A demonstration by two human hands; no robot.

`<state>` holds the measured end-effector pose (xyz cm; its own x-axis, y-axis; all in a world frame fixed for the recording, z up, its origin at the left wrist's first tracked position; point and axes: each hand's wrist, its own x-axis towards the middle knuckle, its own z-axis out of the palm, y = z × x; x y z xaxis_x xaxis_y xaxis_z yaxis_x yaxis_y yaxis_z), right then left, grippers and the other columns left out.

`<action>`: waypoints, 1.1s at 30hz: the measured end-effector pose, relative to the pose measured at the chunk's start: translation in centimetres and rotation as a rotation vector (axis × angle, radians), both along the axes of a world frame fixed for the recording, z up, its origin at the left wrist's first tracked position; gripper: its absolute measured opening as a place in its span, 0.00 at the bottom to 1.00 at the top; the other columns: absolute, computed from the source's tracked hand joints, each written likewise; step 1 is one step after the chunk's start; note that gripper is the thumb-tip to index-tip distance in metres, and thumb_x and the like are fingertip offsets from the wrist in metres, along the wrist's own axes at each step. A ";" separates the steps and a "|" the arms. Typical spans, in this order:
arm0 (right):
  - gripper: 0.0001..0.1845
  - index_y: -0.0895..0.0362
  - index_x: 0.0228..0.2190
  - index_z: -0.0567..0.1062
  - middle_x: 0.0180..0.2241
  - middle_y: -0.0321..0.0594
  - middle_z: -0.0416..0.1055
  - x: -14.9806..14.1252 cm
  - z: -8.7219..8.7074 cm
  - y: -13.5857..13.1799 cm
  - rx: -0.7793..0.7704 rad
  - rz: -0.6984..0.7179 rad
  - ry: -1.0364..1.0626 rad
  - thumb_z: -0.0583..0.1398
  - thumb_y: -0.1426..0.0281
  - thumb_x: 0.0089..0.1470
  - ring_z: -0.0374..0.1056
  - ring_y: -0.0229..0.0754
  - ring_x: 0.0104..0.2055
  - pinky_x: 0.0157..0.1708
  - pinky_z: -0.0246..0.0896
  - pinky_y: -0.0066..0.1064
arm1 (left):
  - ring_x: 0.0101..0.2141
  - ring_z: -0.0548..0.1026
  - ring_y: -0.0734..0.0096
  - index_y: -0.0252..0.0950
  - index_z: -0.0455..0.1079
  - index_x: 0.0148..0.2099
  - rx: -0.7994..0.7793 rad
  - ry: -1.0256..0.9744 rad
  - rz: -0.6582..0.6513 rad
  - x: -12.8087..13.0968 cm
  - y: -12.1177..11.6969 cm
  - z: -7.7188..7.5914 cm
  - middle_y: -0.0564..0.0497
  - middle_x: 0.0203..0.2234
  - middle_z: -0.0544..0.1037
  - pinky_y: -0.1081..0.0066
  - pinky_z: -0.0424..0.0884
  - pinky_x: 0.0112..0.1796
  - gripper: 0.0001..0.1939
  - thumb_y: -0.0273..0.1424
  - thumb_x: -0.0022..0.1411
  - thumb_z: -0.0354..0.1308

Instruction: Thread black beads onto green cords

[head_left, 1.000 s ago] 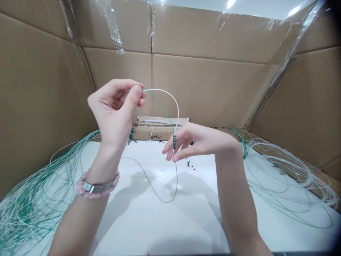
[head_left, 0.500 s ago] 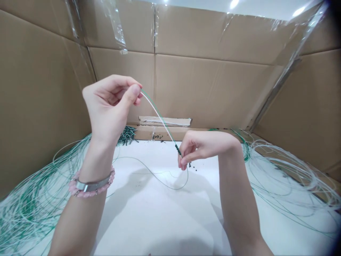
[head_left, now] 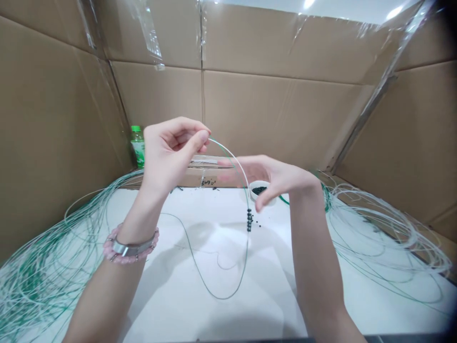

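In the left hand (head_left: 169, 152) hang two pinched cords (head_left: 236, 158).

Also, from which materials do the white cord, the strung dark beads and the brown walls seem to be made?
White cord: probably smooth plastic, as it bends in an even arc.
Strung dark beads: plastic or glass, perhaps; too small to judge finish.
Brown walls: matte cardboard, by the fold creases and taped seams.

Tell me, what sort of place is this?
Probably a makeshift handwork station: a white tabletop between taped cardboard walls, green and white strands at both sides, and a bowl of small dark pieces.
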<state>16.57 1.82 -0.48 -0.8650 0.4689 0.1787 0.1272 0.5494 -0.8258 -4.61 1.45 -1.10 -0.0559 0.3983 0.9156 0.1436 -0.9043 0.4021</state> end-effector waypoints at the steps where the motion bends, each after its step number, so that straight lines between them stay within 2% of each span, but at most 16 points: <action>1: 0.45 0.52 0.57 0.63 0.55 0.46 0.66 -0.3 0.0 -0.1 -0.040 -0.048 0.121 0.71 0.66 0.37 0.61 0.48 0.59 0.51 0.64 0.39 | 0.20 0.72 0.82 0.37 0.76 0.29 -0.019 0.018 -0.007 0.3 0.0 -0.2 0.55 0.19 0.75 0.80 0.68 0.21 0.03 0.25 0.53 0.62; 3: 0.40 0.55 0.56 0.63 0.48 0.46 0.71 -1.0 0.0 -0.3 -0.104 -0.139 0.303 0.69 0.64 0.42 0.66 0.47 0.54 0.44 0.70 0.36 | 0.21 0.73 0.79 0.35 0.75 0.29 -0.060 0.056 -0.028 1.0 -0.1 -0.6 0.54 0.20 0.76 0.79 0.70 0.22 0.02 0.25 0.53 0.62; 5: 0.32 0.58 0.51 0.67 0.40 0.43 0.75 -1.8 0.0 -0.6 -0.097 -0.228 0.379 0.67 0.65 0.45 0.72 0.42 0.44 0.38 0.72 0.31 | 0.23 0.74 0.78 0.34 0.75 0.29 -0.088 0.090 -0.044 1.8 -0.3 -1.0 0.53 0.22 0.77 0.78 0.71 0.24 0.02 0.25 0.53 0.61; 8: 0.14 0.62 0.36 0.74 0.28 0.38 0.75 -2.6 0.0 -1.1 0.042 -0.400 0.453 0.66 0.68 0.47 0.72 0.34 0.30 0.30 0.71 0.24 | 0.24 0.74 0.78 0.34 0.75 0.30 -0.095 0.108 -0.039 2.6 -0.6 -1.4 0.54 0.23 0.78 0.79 0.72 0.26 0.02 0.25 0.54 0.61; 10: 0.08 0.62 0.27 0.75 0.24 0.37 0.73 -2.8 0.0 -1.6 0.160 -0.492 0.491 0.66 0.70 0.47 0.70 0.32 0.26 0.27 0.69 0.22 | 0.23 0.74 0.79 0.35 0.74 0.29 -0.109 0.086 -0.031 2.9 -0.7 -1.5 0.55 0.22 0.77 0.79 0.72 0.26 0.02 0.25 0.53 0.61; 12: 0.04 0.62 0.25 0.75 0.22 0.36 0.72 -2.7 0.1 -2.1 0.275 -0.552 0.487 0.64 0.73 0.48 0.69 0.32 0.26 0.26 0.69 0.22 | 0.22 0.74 0.79 0.35 0.74 0.28 -0.139 0.055 -0.044 3.2 -0.6 -1.6 0.55 0.21 0.77 0.80 0.71 0.24 0.02 0.26 0.53 0.61; 15: 0.05 0.62 0.25 0.76 0.23 0.36 0.73 -2.6 0.2 -2.7 0.417 -0.580 0.439 0.60 0.76 0.50 0.69 0.32 0.26 0.27 0.68 0.23 | 0.21 0.74 0.78 0.36 0.75 0.31 -0.201 0.006 -0.124 3.3 -0.4 -1.6 0.54 0.21 0.77 0.78 0.72 0.24 0.02 0.27 0.54 0.61; 18: 0.07 0.60 0.25 0.75 0.23 0.35 0.71 -2.5 0.3 -2.9 0.507 -0.612 0.393 0.58 0.75 0.53 0.67 0.31 0.25 0.26 0.66 0.23 | 0.22 0.75 0.77 0.36 0.76 0.33 -0.209 0.006 -0.182 3.1 -0.2 -1.6 0.53 0.23 0.78 0.77 0.73 0.26 0.03 0.28 0.55 0.61; 26: 0.09 0.61 0.26 0.73 0.22 0.34 0.68 -2.4 0.6 -3.1 0.532 -0.585 0.347 0.58 0.70 0.56 0.64 0.31 0.25 0.26 0.64 0.23 | 0.22 0.76 0.76 0.37 0.78 0.31 -0.162 0.062 -0.185 2.1 0.1 -1.4 0.52 0.21 0.78 0.76 0.74 0.26 0.04 0.30 0.54 0.62; 31: 0.09 0.60 0.27 0.73 0.21 0.32 0.65 -2.2 0.7 -3.4 0.639 -0.557 0.271 0.55 0.73 0.58 0.60 0.30 0.23 0.23 0.57 0.24 | 0.21 0.75 0.77 0.36 0.77 0.28 -0.354 0.018 -0.383 2.0 0.3 -1.2 0.52 0.21 0.79 0.78 0.74 0.25 0.04 0.29 0.53 0.62; 33: 0.09 0.59 0.28 0.73 0.21 0.32 0.66 -2.1 0.7 -3.6 0.670 -0.559 0.273 0.55 0.73 0.58 0.60 0.29 0.24 0.24 0.57 0.24 | 0.20 0.75 0.78 0.36 0.77 0.27 -0.418 -0.008 -0.453 1.9 0.3 -1.0 0.52 0.21 0.79 0.80 0.73 0.24 0.04 0.29 0.52 0.62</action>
<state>14.42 -1.74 0.22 -0.4310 0.5312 0.7294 0.3658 0.8418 -0.3969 -2.67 1.79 -2.12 0.1970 0.7091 0.6771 -0.2227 -0.6402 0.7352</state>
